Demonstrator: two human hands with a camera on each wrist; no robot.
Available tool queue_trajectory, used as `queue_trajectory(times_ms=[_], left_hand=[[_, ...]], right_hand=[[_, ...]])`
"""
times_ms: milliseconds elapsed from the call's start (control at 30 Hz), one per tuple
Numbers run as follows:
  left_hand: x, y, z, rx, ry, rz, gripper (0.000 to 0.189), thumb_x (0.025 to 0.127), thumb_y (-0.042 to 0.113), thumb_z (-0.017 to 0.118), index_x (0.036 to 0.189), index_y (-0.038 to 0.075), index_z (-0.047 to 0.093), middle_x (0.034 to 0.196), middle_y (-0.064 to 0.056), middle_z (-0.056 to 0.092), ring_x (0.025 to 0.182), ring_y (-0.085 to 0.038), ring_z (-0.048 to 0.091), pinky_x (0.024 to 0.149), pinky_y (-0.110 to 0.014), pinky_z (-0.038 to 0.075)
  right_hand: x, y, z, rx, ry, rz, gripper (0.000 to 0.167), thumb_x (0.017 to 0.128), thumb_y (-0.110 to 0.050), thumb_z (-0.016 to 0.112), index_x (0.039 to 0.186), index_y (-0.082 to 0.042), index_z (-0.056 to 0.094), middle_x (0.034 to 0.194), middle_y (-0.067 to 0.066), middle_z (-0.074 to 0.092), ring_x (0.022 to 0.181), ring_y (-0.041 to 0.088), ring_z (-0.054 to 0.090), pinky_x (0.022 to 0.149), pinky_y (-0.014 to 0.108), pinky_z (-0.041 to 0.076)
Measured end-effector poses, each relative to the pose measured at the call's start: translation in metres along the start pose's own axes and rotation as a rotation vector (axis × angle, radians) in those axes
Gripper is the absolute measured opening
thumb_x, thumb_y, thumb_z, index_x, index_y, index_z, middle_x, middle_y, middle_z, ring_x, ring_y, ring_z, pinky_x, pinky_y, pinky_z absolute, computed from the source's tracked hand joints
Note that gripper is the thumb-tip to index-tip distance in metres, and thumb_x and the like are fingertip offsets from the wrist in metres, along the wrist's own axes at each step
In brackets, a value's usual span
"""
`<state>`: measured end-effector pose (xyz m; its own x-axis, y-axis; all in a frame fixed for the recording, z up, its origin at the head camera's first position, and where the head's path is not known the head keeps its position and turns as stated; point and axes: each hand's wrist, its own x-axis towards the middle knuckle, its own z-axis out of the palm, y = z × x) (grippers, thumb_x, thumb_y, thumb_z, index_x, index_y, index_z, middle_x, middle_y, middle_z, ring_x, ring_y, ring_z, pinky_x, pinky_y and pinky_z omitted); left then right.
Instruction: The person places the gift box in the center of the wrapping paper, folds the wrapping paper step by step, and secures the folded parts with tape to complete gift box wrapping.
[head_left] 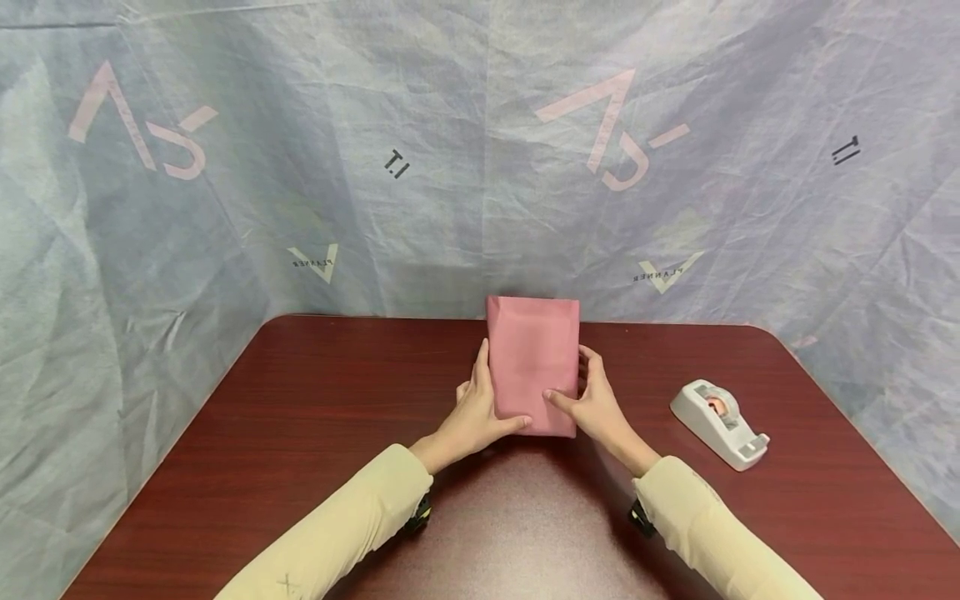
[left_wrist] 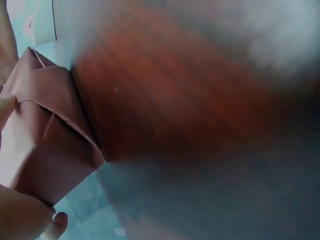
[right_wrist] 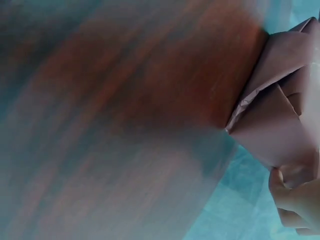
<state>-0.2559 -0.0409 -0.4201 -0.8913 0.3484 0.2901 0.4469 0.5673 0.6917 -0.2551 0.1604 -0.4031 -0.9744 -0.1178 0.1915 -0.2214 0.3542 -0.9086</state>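
A box-shaped package wrapped in pink paper stands upright near the table's far edge, its broad face toward me. My left hand grips its left side, thumb across the lower front and fingers along the side. On the opposite side my right hand holds it, thumb on the front and fingers partly hidden behind the edge. In the left wrist view, folded paper flaps cross one end of the package. Overlapping folds also show in the right wrist view, with the right fingers at the paper's edge.
A white tape dispenser with a roll in it sits on the dark red wooden table, to the right of the right hand. Behind the table hangs a wrinkled grey printed cloth, which also runs along both sides.
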Motion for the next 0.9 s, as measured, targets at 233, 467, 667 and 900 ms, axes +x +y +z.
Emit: queue_trajectory(times_ms=[233, 467, 667, 900], left_hand=[[-0.011, 0.004, 0.002, 0.035, 0.045, 0.029, 0.129, 0.064, 0.040, 0.081, 0.145, 0.014, -0.016, 0.152, -0.008, 0.002, 0.138, -0.024, 0.020, 0.098, -0.051, 0.025], [-0.016, 0.005, 0.000, -0.028, 0.123, 0.039, 0.118, 0.069, 0.043, 0.077, 0.146, 0.021, -0.011, 0.148, -0.005, 0.009, 0.131, -0.022, 0.027, 0.096, -0.055, 0.026], [-0.015, 0.006, -0.002, -0.063, 0.149, 0.042, 0.105, 0.076, 0.047, 0.069, 0.146, 0.017, -0.003, 0.147, -0.007, 0.016, 0.130, -0.024, 0.028, 0.094, -0.053, 0.024], [-0.013, 0.007, -0.005, -0.192, 0.132, 0.057, 0.094, 0.081, 0.039, 0.066, 0.146, 0.017, 0.002, 0.136, -0.011, 0.041, 0.116, -0.021, 0.051, 0.096, -0.043, 0.039]], right_hand=[[-0.012, 0.002, -0.003, -0.035, 0.010, -0.083, 0.096, 0.072, -0.011, 0.077, 0.142, -0.006, 0.012, 0.133, 0.018, 0.030, 0.111, 0.035, 0.048, 0.085, 0.044, 0.045], [-0.019, 0.003, -0.009, -0.029, -0.020, -0.115, 0.099, 0.072, -0.016, 0.077, 0.143, -0.011, 0.009, 0.129, 0.015, 0.035, 0.108, 0.030, 0.047, 0.079, 0.036, 0.049], [-0.023, 0.000, -0.011, -0.083, -0.029, -0.115, 0.092, 0.074, -0.024, 0.076, 0.142, -0.014, 0.015, 0.129, 0.009, 0.035, 0.108, 0.023, 0.046, 0.082, 0.026, 0.045], [-0.024, -0.002, -0.007, 0.070, -0.081, -0.217, 0.081, 0.073, -0.008, 0.075, 0.136, -0.015, 0.023, 0.130, 0.004, 0.039, 0.110, 0.007, 0.048, 0.084, 0.021, 0.046]])
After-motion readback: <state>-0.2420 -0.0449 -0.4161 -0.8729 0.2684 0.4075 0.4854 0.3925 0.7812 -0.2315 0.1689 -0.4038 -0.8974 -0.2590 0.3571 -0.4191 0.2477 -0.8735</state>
